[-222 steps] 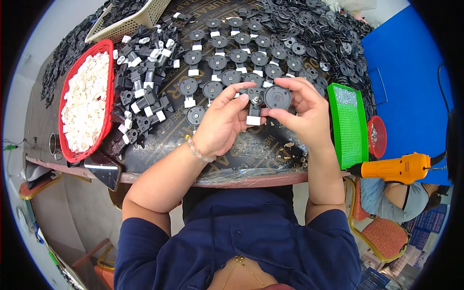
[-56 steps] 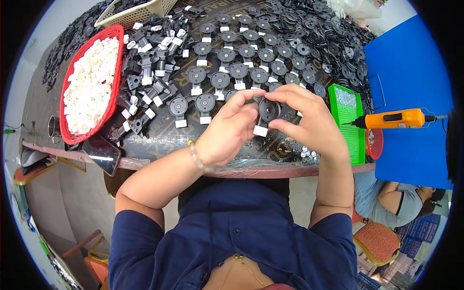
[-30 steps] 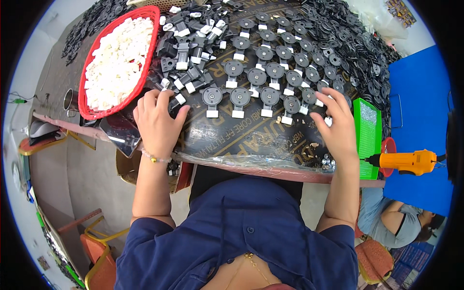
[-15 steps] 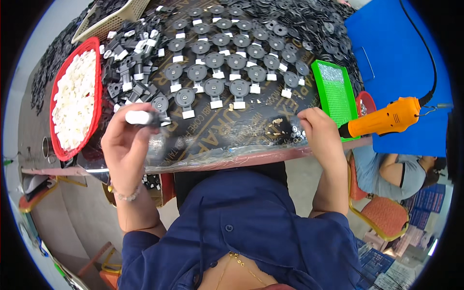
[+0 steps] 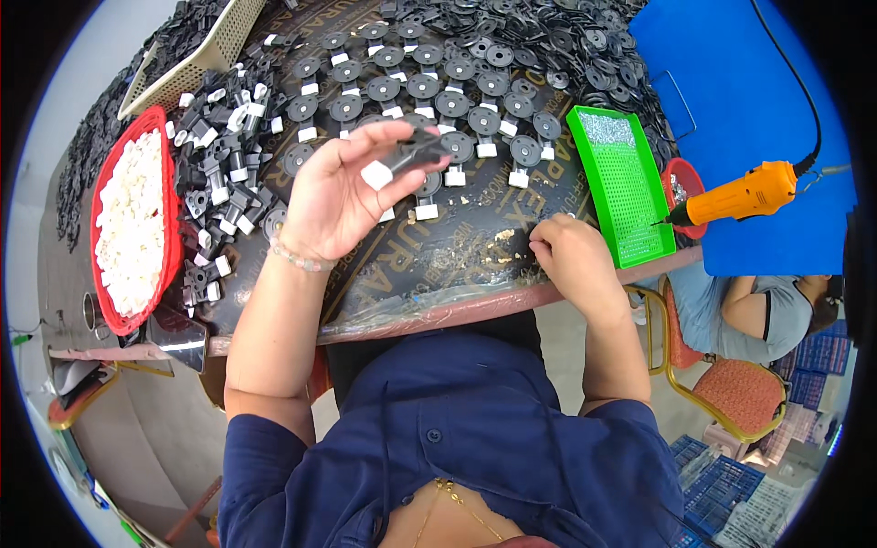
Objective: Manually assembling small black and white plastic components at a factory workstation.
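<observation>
My left hand (image 5: 343, 187) is raised over the middle of the table, thumb and fingers closed round a black plastic part (image 5: 413, 153) with a white block at its near end. Beneath and beyond it stand rows of round black disc pieces (image 5: 422, 86), each with a white block at its foot. My right hand (image 5: 577, 260) rests low at the table's front edge, left of a green tray (image 5: 592, 183). Its fingers are curled together; whatever they may hold is hidden.
A red basket (image 5: 171, 219) of small white pieces stands at left, next to a heap of black-and-white parts (image 5: 224, 164). An orange electric screwdriver (image 5: 744, 196) hangs at right over a red bowl (image 5: 671, 169). Loose black discs (image 5: 585, 46) lie at the back.
My left hand has moved right with the black part, from the heap's edge to over the disc rows. The right hand has shifted slightly left and down, over the loose screws.
</observation>
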### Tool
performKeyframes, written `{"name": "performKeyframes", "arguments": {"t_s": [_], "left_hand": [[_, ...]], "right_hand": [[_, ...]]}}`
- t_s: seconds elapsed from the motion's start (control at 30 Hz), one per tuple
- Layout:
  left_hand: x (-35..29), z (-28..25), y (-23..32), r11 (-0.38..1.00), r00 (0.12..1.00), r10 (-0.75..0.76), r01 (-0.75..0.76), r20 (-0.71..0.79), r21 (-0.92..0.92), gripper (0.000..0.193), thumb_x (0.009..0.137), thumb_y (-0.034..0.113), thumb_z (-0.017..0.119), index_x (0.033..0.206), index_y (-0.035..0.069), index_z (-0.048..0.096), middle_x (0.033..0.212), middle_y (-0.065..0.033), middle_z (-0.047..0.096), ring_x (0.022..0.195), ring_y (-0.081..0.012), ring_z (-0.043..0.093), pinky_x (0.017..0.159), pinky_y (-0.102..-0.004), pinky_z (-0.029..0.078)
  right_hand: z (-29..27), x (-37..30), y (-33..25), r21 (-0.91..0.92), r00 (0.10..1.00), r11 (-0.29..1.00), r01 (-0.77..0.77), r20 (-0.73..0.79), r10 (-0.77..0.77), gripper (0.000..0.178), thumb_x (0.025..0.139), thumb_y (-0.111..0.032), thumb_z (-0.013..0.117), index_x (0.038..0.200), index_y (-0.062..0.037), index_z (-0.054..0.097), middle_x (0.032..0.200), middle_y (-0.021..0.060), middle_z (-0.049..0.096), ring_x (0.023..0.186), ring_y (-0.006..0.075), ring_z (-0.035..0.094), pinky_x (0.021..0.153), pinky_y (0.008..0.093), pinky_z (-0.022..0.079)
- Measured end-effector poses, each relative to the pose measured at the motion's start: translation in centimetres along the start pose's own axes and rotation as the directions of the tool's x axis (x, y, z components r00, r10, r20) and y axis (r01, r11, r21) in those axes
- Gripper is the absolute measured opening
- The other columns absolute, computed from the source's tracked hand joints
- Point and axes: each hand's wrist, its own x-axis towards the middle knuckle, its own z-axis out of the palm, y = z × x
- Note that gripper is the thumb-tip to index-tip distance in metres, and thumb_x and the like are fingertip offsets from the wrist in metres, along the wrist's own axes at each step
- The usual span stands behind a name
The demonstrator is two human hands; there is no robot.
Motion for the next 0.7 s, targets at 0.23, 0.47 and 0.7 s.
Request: {"name": "performKeyframes", "arguments": {"t_s": [0.23,0.47,0.7], "left_hand": [[-0.4,0.0,-1.7,0.934,0.972,0.164,-0.097,-0.171,0.344,0.058,0.094,-0.004,0.061,0.148,0.004,0.042,0.145,-0.0193,0.053,0.133,-0.0211,0.055,0.11,-0.0296,0.049],[-0.4,0.6,-2.4,0.901,0.957,0.23,-0.14,-0.179,0.411,0.055,0.093,-0.003,0.066,0.142,0.006,0.042,0.123,-0.0159,0.061,0.114,-0.0297,0.066,0.1,-0.0361,0.054],[-0.1,0.2,-2.6,0.84,0.931,0.305,-0.165,-0.198,0.517,0.054,0.094,-0.01,0.06,0.14,0.004,0.035,0.119,-0.0166,0.06,0.105,-0.0239,0.07,0.091,-0.033,0.061]], "right_hand": [[-2.7,4.9,-0.9,0.298,0.989,0.951,0.077,-0.147,-0.034,0.006,0.089,-0.003,0.066,0.09,0.0005,0.062,0.084,0.0111,0.06,0.073,0.0246,0.059,0.068,0.035,0.048],[-4.8,12.0,-5.8,0.544,0.968,0.805,0.238,-0.064,-0.243,0.011,0.096,-0.01,0.062,0.094,0.0004,0.06,0.092,0.0084,0.056,0.084,0.0183,0.055,0.075,0.0313,0.045],[-3.6,15.7,-8.5,0.469,0.888,0.778,0.417,-0.029,-0.458,0.013,0.094,-0.012,0.065,0.096,0.0009,0.063,0.106,0.0098,0.057,0.093,0.0249,0.059,0.084,0.0351,0.048]]}}
